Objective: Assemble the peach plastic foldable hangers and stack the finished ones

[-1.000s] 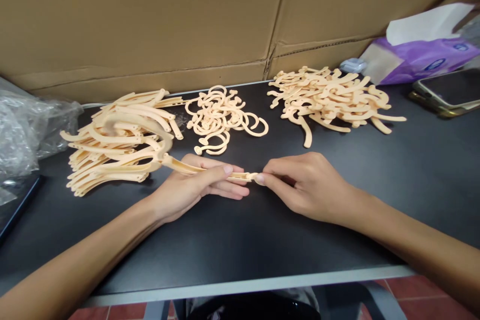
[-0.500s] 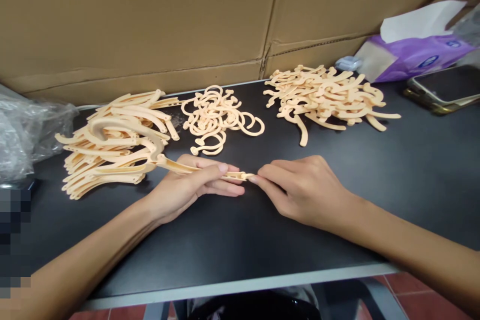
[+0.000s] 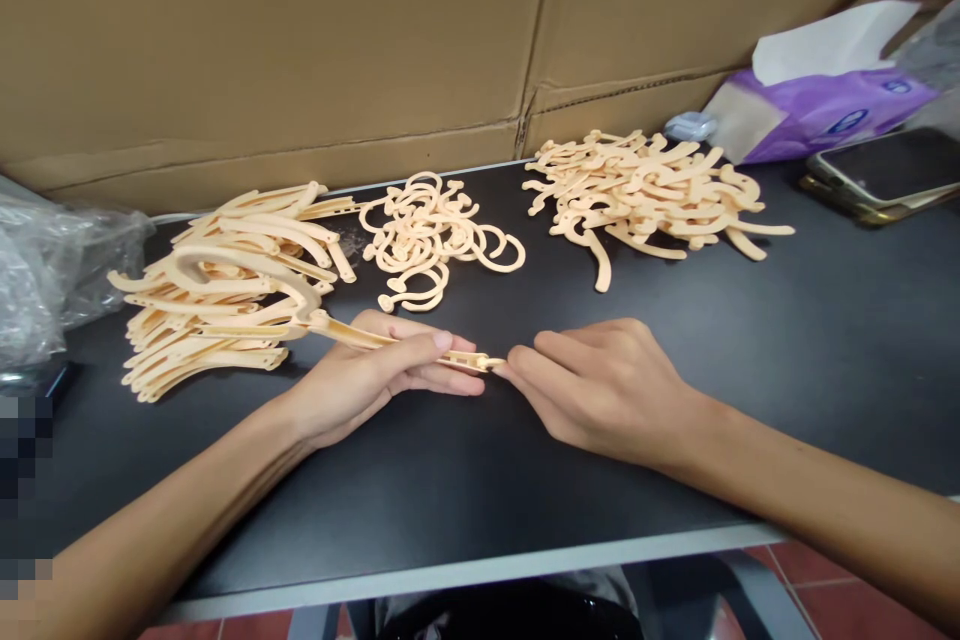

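Note:
My left hand (image 3: 401, 360) is closed around a cream plastic folding hanger arm (image 3: 349, 331), its thumb pressed along the top. The arm's far end sticks out past my fingertips toward the right, while its other end runs left to a curved cream piece above the left pile; whether the two are joined I cannot tell. At the protruding end, my right hand (image 3: 600, 385) pinches a small cream plastic part (image 3: 493, 363), mostly hidden by the fingers. It meets the end of the arm.
Long hanger arms (image 3: 202, 360) lie piled at left, curved hooks (image 3: 427, 240) in the middle, flat curved pieces (image 3: 652, 185) at right. Cardboard boxes (image 3: 300, 40) wall off the back of the black table (image 3: 450, 490). A purple tissue pack (image 3: 817, 115), phone (image 3: 892, 168) and clear plastic wrap (image 3: 67, 270) lie around.
My right hand has turned slightly at the wrist, its fingers still at the arm's end. My left hand keeps its grip, and the whole view has shifted a little.

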Motion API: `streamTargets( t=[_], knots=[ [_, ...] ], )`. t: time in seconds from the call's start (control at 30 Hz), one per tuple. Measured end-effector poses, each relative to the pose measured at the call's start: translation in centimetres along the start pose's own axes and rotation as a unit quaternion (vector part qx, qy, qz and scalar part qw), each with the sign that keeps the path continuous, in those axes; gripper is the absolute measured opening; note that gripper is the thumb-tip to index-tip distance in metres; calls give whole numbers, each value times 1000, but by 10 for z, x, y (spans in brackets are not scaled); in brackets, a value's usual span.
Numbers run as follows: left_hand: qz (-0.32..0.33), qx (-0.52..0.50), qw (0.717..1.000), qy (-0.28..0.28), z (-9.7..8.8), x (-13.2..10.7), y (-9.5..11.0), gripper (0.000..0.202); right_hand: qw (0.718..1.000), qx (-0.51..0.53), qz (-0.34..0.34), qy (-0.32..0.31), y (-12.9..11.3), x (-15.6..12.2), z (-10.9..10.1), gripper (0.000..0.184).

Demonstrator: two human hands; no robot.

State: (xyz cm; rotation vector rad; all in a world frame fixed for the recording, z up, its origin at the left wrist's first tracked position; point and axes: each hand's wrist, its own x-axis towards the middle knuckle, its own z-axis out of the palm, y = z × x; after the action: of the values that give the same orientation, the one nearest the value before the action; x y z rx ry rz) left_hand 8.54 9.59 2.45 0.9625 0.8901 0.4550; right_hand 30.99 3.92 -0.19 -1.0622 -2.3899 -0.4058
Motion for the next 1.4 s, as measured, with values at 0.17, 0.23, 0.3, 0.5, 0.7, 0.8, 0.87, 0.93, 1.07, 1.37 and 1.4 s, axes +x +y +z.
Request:
streamTargets(
  t=[0.17, 0.23, 0.3, 0.5, 0.7, 0.8, 0.87, 0.93, 1.07, 1.37, 1.4],
  knots=[
    [1, 16, 1000, -16, -2, 0, -1, 21, 999, 39, -4, -19, 3, -1, 2, 33],
    [1, 24, 999, -23, -2, 0, -1, 21, 998, 54, 2, -35, 4, -2, 3, 36],
    [1, 28, 999, -24, -2, 0, -1, 20, 997, 59, 9, -45, 5, -2, 4, 37],
    [10, 20, 1000, -6, -1, 1, -1, 20, 997, 46, 22, -51, 6, -1, 4, 37],
    [17, -12, 1000, 6, 0, 2, -3, 19, 999, 4, 36, -14, 3, 2, 2, 34],
    [27, -37, 999, 14, 0, 3, -4, 17, 999, -13, 39, 0, 2, 3, 1, 34],
    [27, -49, 998, 14, 0, 3, -5, 16, 999, -6, 35, -5, 3, 4, 1, 36],
    [22, -57, 998, 13, -1, 4, -5, 16, 999, 12, 30, -19, 5, 4, 1, 39],
    [24, -66, 998, 7, -2, 3, -5, 18, 994, 73, 56, -60, 11, 4, 4, 43],
    [84, -38, 996, -3, 2, 0, -9, 24, 933, 315, 161, -72, 21, 10, 3, 30],
    [93, -35, 995, 2, 3, -1, -10, 23, 930, 319, 163, -78, 21, 11, 2, 31]
  ],
)
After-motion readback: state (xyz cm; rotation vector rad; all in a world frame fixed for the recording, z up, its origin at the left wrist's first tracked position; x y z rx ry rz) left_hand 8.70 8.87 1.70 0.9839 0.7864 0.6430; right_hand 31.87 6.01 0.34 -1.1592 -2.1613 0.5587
